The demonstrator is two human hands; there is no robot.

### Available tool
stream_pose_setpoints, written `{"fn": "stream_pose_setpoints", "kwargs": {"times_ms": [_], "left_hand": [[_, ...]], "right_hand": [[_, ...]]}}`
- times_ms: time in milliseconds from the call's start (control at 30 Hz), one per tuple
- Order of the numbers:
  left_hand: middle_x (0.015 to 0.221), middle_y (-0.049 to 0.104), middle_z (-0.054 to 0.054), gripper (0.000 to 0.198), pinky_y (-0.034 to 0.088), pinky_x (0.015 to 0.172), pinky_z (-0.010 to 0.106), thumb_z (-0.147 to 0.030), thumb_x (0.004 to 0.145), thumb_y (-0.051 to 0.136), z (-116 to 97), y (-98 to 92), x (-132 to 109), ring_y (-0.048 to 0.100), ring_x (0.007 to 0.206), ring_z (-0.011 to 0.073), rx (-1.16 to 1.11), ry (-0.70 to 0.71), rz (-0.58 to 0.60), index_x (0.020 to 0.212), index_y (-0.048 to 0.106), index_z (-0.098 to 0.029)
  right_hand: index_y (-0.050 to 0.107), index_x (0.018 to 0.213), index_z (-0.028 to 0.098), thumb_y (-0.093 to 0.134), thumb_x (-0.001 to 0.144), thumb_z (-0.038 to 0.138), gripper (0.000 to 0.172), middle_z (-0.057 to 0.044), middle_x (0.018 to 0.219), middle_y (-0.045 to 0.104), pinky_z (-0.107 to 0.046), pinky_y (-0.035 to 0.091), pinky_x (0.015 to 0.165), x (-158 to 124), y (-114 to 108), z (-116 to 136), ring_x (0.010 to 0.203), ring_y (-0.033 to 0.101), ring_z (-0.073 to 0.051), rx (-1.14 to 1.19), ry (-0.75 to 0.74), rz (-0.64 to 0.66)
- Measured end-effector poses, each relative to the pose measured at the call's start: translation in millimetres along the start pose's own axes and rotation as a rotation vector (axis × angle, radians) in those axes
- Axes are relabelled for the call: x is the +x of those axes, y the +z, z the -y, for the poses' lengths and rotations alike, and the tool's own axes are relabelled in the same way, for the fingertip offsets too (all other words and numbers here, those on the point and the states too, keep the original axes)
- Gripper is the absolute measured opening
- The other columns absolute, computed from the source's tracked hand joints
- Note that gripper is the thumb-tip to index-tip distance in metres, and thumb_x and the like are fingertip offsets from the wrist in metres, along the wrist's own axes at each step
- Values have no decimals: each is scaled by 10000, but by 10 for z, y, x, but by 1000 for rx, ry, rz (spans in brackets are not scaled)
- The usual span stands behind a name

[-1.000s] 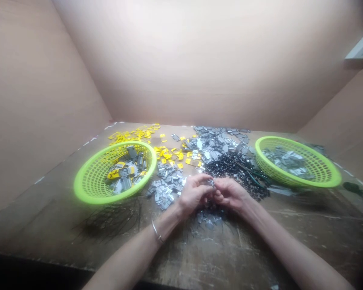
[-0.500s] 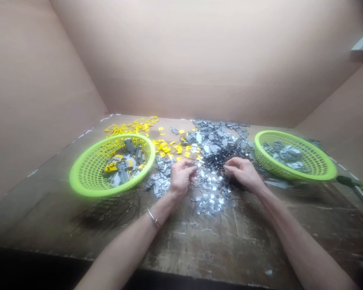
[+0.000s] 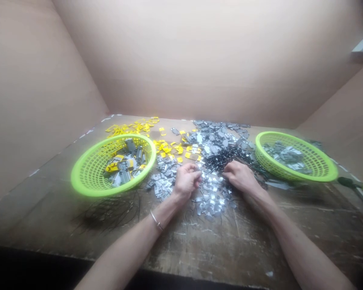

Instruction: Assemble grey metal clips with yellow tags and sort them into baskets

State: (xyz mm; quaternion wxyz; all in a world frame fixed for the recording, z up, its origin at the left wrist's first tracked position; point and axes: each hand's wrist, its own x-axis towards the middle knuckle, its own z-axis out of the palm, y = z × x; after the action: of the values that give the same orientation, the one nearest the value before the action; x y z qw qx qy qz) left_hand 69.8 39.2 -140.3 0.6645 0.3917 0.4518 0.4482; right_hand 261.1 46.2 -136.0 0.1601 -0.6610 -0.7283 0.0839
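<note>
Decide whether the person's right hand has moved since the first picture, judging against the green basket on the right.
Yes: the right hand has shifted closer to the green basket on the right.

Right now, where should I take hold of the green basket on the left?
Grip the basket by its rim, coming from the left. The rim is a raised lip running all the way round, so fingers can hook under it. The right side is a worse approach: loose grey parts crowd it, and the left hand is close by.
</note>
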Motion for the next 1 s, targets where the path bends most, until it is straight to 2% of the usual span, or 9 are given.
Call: {"fn": "stream_pose_setpoints", "kwargs": {"times_ms": [67,133,233,300,400,500,667,833,1000], "left_hand": [[493,503,-37,319,191,273,111,-230,570,575,-2,9,-22,415,321,43,-47,-25,35,849,439,-158],[512,509,-39,372,195,275,114,-228,579,567,-14,23,-48,423,331,47,-97,-50,64,911,408,-172],[577,533,-25,408,196,274,119,-229,588,563,-33,47,-85,437,355,49,-158,-57,93,949,379,-179],[625,544,-14,425,195,271,124,-231,589,567,-32,60,-99,440,365,49,-188,-55,106,963,372,-181],[658,542,-9,462,189,267,130,-232,575,588,-5,75,-100,432,365,46,-210,-54,112,983,376,-182],[630,527,-22,462,185,266,135,-198,553,601,33,86,-85,411,346,42,-215,-68,95,968,398,-176],[569,504,-41,354,235,306,138,-98,515,587,35,98,-76,379,329,17,-226,-56,3,842,459,-143],[524,479,-57,435,240,326,140,-58,492,567,-5,75,-59,371,331,16,-228,-15,-37,906,463,-143],[482,470,-56,547,221,320,140,-75,505,559,2,39,-41,351,313,18,-184,-34,7,1033,427,-132]], "right_hand": [[580,623,169,490,648,240,118,-19,656,581,-236,360,552,-11,-16,20,617,512,-130,116,7,-55],[580,719,163,469,674,240,143,-19,658,593,-240,393,544,-37,-30,65,569,524,-122,304,1,-88],[569,873,158,447,708,246,223,-31,711,613,-243,430,517,-89,-23,164,530,541,-119,547,-37,-99],[588,863,156,450,714,243,221,-37,728,619,-248,447,535,-121,7,234,555,556,-126,619,-85,-91],[591,883,166,467,710,218,218,-37,786,628,-259,458,614,-162,78,324,648,576,-140,637,-147,-125],[565,950,187,466,715,190,255,-35,830,626,-273,440,689,-198,151,389,723,571,-146,536,-242,-202],[576,928,175,409,744,151,250,-63,818,603,-270,421,670,-238,186,467,730,538,-146,370,-437,-252],[602,815,166,430,726,149,195,-50,759,587,-245,416,622,-234,112,500,680,527,-131,445,-384,-185],[615,712,159,485,683,155,134,-19,635,581,-229,407,543,-201,-15,466,546,508,-108,595,-268,59]]}}
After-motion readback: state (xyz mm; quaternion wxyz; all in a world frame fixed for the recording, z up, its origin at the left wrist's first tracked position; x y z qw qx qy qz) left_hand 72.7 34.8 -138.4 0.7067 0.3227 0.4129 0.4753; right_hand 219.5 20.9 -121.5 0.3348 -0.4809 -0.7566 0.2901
